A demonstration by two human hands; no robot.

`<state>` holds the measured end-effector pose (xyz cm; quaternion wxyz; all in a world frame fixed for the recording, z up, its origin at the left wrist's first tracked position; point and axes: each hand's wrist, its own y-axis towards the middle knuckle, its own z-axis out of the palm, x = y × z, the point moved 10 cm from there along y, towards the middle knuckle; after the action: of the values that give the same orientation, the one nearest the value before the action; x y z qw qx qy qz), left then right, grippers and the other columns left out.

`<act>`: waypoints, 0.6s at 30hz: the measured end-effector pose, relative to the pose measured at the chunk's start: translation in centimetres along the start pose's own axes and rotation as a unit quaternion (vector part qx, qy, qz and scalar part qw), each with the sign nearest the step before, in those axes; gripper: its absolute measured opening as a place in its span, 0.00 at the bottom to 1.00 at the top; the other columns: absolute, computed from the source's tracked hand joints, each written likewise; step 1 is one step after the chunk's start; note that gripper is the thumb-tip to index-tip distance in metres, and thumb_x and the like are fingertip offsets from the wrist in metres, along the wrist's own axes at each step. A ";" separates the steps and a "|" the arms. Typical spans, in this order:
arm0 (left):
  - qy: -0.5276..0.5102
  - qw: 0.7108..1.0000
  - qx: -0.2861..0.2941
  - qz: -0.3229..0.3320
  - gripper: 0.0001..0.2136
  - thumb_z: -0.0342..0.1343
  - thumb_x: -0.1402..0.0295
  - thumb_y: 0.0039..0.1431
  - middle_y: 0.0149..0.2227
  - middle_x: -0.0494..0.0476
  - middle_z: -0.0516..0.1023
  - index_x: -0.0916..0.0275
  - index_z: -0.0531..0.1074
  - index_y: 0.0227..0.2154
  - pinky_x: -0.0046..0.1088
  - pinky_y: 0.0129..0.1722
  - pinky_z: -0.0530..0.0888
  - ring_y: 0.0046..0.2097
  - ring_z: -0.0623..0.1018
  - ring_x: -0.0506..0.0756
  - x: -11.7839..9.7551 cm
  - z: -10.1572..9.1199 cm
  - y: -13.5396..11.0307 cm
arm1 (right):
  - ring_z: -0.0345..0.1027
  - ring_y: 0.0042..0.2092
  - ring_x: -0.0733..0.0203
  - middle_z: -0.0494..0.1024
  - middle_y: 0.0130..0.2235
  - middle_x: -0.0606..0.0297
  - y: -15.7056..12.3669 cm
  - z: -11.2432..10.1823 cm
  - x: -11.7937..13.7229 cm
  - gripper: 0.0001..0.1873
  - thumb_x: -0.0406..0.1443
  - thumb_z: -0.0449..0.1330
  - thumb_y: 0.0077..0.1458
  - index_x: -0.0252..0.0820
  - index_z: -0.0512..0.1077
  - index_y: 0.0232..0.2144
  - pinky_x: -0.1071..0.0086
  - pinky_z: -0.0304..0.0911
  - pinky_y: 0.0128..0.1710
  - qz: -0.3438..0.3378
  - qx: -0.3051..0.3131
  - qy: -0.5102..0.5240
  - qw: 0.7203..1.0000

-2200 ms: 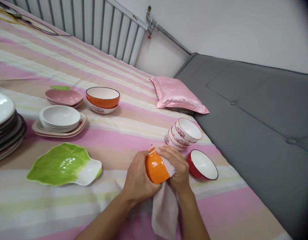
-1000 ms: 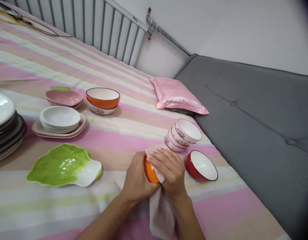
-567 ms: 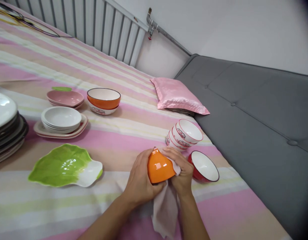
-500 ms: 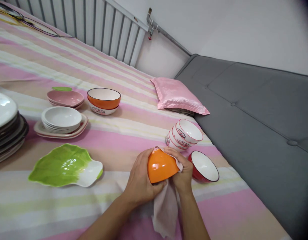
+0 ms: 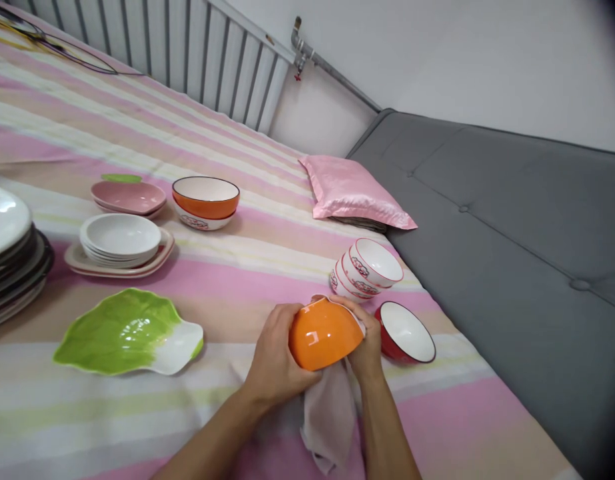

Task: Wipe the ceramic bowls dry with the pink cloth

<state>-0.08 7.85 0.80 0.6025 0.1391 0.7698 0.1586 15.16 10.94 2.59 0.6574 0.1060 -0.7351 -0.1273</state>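
An orange bowl [image 5: 326,335] is held tilted between my hands, its glossy outside facing me. My left hand [image 5: 277,350] grips its left side, fingers at the top and thumb underneath. At the right side, my right hand [image 5: 366,340] presses a pale pinkish cloth [image 5: 330,417] against the bowl; the cloth hangs down below it. Part of the right fingers is hidden behind the bowl and cloth. Just right of that hand lies a red bowl [image 5: 407,333] with a white inside, tipped on its side. Behind it leans a stack of white bowls [image 5: 374,263] with red rims.
A green leaf-shaped dish [image 5: 122,333] lies to the left. Beyond it are small white dishes [image 5: 121,235] on oblong plates, pink dishes [image 5: 128,197] and two stacked bowls [image 5: 206,200]. A plate stack [image 5: 17,267] stands far left. A pink pillow [image 5: 357,193] rests against the grey headboard [image 5: 512,220].
The orange bowl has turned a little in my hands, showing more of its side. My left hand has shifted slightly left, and the cloth still hangs from my right hand.
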 end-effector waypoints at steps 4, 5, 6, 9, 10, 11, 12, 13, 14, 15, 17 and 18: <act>0.006 1.000 -0.011 0.011 0.29 0.58 0.74 0.32 0.42 0.58 0.68 0.59 0.61 0.44 0.40 0.43 0.70 0.43 0.71 0.60 -0.2 -0.2 -0.2 | 0.74 0.43 0.55 0.81 0.40 0.60 -0.4 -0.4 2.0 0.15 0.28 0.58 0.45 0.43 0.78 0.36 0.61 0.68 0.46 -0.095 -0.014 -0.105 0.990; 0.007 1.000 -0.013 0.012 0.29 0.58 0.74 0.32 0.42 0.58 0.68 0.59 0.61 0.44 0.40 0.43 0.70 0.43 0.71 0.60 -0.2 -0.2 -0.3 | 0.74 0.44 0.55 0.80 0.40 0.61 -0.5 -0.2 2.6 0.14 0.28 0.58 0.46 0.43 0.78 0.36 0.61 0.68 0.46 -0.122 -0.013 -0.127 0.984; 0.006 1.000 -0.016 0.013 0.29 0.58 0.74 0.32 0.42 0.58 0.68 0.59 0.61 0.44 0.40 0.43 0.70 0.43 0.71 0.60 -0.2 -0.2 -0.3 | 0.73 0.44 0.55 0.80 0.40 0.61 -0.6 0.1 3.1 0.14 0.28 0.58 0.47 0.44 0.77 0.37 0.61 0.68 0.47 -0.147 -0.006 -0.147 0.978; 0.004 1.000 -0.022 0.012 0.29 0.57 0.74 0.32 0.42 0.58 0.69 0.60 0.62 0.44 0.40 0.44 0.70 0.44 0.71 0.60 -0.1 -0.3 -0.3 | 0.73 0.46 0.56 0.80 0.41 0.61 -1.3 1.4 4.8 0.14 0.28 0.57 0.52 0.45 0.77 0.39 0.60 0.66 0.48 -0.220 0.018 -0.217 0.951; 0.003 1.000 -0.023 0.013 0.29 0.57 0.74 0.32 0.42 0.58 0.69 0.60 0.62 0.44 0.40 0.44 0.70 0.44 0.71 0.60 -0.1 -0.3 -0.3 | 0.72 0.46 0.56 0.80 0.41 0.61 -1.6 1.8 5.4 0.14 0.28 0.56 0.53 0.45 0.77 0.40 0.60 0.66 0.48 -0.243 0.024 -0.244 0.938; 0.002 1.000 -0.026 0.014 0.29 0.57 0.74 0.32 0.42 0.58 0.69 0.60 0.62 0.44 0.40 0.44 0.70 0.44 0.71 0.60 -0.2 -0.3 -0.3 | 0.72 0.46 0.56 0.80 0.42 0.61 -1.9 2.4 6.0 0.14 0.28 0.56 0.55 0.46 0.76 0.40 0.59 0.66 0.48 -0.266 0.030 -0.271 0.925; 0.001 0.999 -0.028 0.015 0.29 0.57 0.75 0.32 0.42 0.58 0.69 0.60 0.62 0.44 0.40 0.45 0.70 0.44 0.71 0.60 -0.2 -0.4 -0.3 | 0.72 0.46 0.57 0.80 0.42 0.62 -2.2 3.0 6.5 0.15 0.27 0.55 0.55 0.46 0.76 0.41 0.59 0.65 0.48 -0.287 0.037 -0.297 0.910; 0.001 0.999 -0.031 0.017 0.29 0.57 0.74 0.33 0.42 0.58 0.69 0.60 0.62 0.44 0.40 0.45 0.70 0.44 0.71 0.60 -0.2 -0.4 -0.3 | 0.72 0.47 0.57 0.80 0.42 0.63 -2.6 3.6 7.0 0.15 0.27 0.54 0.56 0.46 0.76 0.41 0.59 0.65 0.48 -0.307 0.045 -0.320 0.895; 0.001 0.999 -0.034 0.019 0.29 0.56 0.74 0.33 0.42 0.58 0.69 0.60 0.61 0.44 0.40 0.44 0.70 0.43 0.71 0.59 -0.3 -0.5 -0.3 | 0.72 0.47 0.57 0.80 0.41 0.63 -2.9 4.2 7.5 0.15 0.26 0.54 0.56 0.46 0.76 0.41 0.59 0.64 0.48 -0.325 0.052 -0.340 0.881; 0.003 0.999 -0.037 0.019 0.28 0.56 0.74 0.33 0.41 0.57 0.69 0.60 0.61 0.44 0.40 0.44 0.70 0.43 0.71 0.59 -0.3 -0.6 -0.2 | 0.72 0.47 0.57 0.80 0.41 0.64 -3.2 4.7 7.8 0.15 0.26 0.54 0.57 0.46 0.76 0.40 0.60 0.64 0.48 -0.340 0.058 -0.357 0.868; 0.009 0.999 -0.037 0.015 0.25 0.56 0.74 0.33 0.39 0.56 0.68 0.60 0.62 0.41 0.38 0.42 0.70 0.41 0.71 0.58 -0.3 -0.6 -0.2 | 0.72 0.47 0.57 0.80 0.41 0.65 -3.8 5.6 8.4 0.15 0.26 0.53 0.58 0.46 0.76 0.39 0.60 0.63 0.48 -0.364 0.064 -0.387 0.845; 0.012 0.999 -0.035 0.013 0.23 0.56 0.74 0.34 0.38 0.56 0.68 0.60 0.62 0.39 0.38 0.41 0.70 0.40 0.71 0.58 -0.3 -0.6 -0.1 | 0.72 0.47 0.57 0.80 0.40 0.66 -3.9 5.9 8.5 0.15 0.27 0.52 0.58 0.46 0.76 0.39 0.61 0.62 0.48 -0.373 0.065 -0.400 0.835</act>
<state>-0.55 7.55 1.16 0.5954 0.1258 0.7692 0.1948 8.28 4.76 8.69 0.2006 0.3547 -0.8450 -0.3462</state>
